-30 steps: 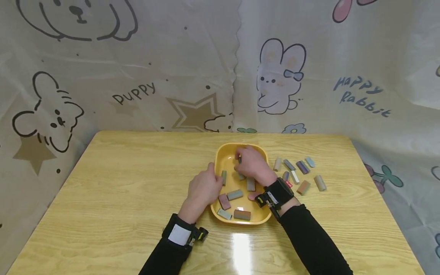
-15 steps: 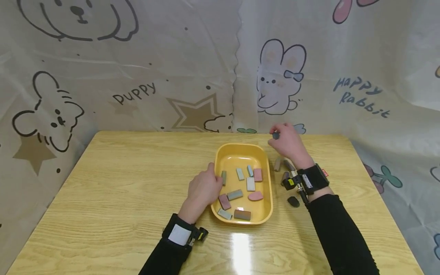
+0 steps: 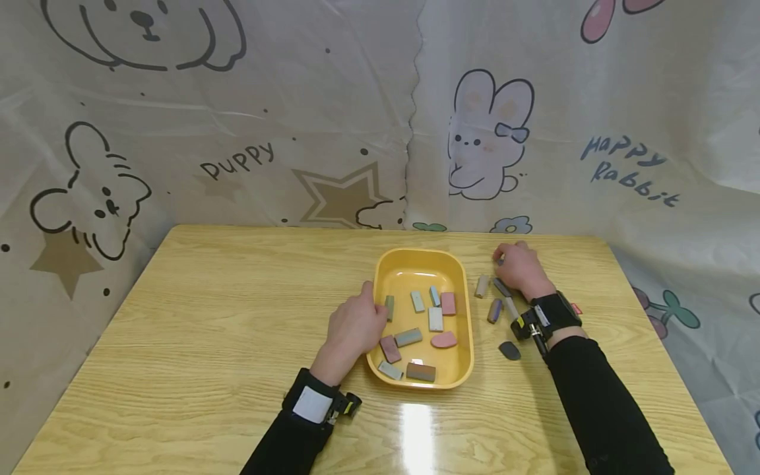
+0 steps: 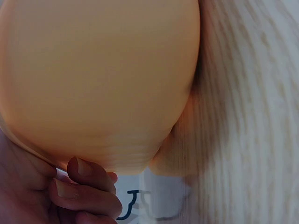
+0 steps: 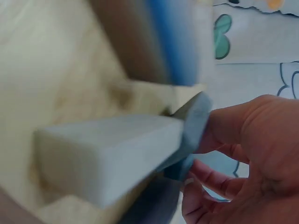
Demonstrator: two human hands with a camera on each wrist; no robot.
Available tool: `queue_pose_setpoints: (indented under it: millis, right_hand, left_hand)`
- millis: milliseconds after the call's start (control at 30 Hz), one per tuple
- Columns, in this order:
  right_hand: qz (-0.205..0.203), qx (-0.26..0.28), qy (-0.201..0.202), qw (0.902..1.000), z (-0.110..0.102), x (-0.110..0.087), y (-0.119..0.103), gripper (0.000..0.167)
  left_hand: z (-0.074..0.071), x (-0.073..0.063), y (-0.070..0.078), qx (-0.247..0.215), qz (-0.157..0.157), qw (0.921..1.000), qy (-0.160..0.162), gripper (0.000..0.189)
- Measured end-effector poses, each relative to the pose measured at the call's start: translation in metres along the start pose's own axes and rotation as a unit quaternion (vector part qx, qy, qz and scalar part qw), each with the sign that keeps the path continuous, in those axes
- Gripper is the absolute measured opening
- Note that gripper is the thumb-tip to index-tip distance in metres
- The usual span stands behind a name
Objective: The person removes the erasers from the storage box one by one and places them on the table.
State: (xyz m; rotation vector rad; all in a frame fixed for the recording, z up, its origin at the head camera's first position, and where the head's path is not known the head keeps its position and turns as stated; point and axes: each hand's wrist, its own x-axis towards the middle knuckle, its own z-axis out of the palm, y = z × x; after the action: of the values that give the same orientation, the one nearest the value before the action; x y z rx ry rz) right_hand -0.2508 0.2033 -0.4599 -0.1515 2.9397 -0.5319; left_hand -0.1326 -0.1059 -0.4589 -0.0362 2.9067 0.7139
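On the wooden table [image 3: 237, 297], the left hand [image 3: 356, 321] holds the near-left rim of the yellow tray [image 3: 468, 330], its fingers curled under the outer edge and its thumb over the top. Inside the tray lie, from left to right, a green block [image 3: 389, 308], a mauve block [image 3: 390, 349], a grey block [image 3: 408, 337], a pale green block [image 3: 417, 301], a brown block [image 3: 421, 372] near the front, a white block [image 3: 435, 319], a pink oval [image 3: 444, 339] and a pink block [image 3: 448, 303]. Just right of the tray are a beige block [image 3: 482, 286], a purple block [image 3: 495, 311] and a black chip [image 3: 509, 350]. Farther right, beyond the tray, the right hand [image 3: 522, 269] has its fingers bent close to the thumb, pinching a dark block [image 3: 501, 262], mostly hidden; a slate block [image 3: 501, 287] lies beneath, touching a white stick in the right wrist view [image 5: 107, 154].
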Motion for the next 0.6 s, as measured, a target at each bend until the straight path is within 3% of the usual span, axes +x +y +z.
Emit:
queue_pose_setpoints:
  millis: [100, 233, 433, 600]
  right_hand:
    - [-0.004, 0.008, 0.008, 0.9999, -0.003, -0.001, -0.003, 0.034]
    - [-0.038, 0.031, 0.03, 0.9983, -0.015, -0.001, -0.02, 0.036]
    - [-0.104, 0.075, 0.019, 0.9915, -0.024, -0.007, -0.077, 0.032]
    - [-0.147, 0.112, -0.014, 0.9827, -0.007, -0.015, -0.127, 0.028]
  left_hand:
    - [0.0, 0.0, 0.0, 0.001, -0.001, 1.0, -0.001, 0.043]
    - [-0.001, 0.0, 0.001, 0.002, -0.004, 1.0, -0.003, 0.047]
    - [-0.003, -0.001, 0.002, -0.002, -0.005, 1.0, -0.004, 0.043]
    - [0.0, -0.001, 0.003, -0.007, -0.006, 0.9999, -0.006, 0.047]
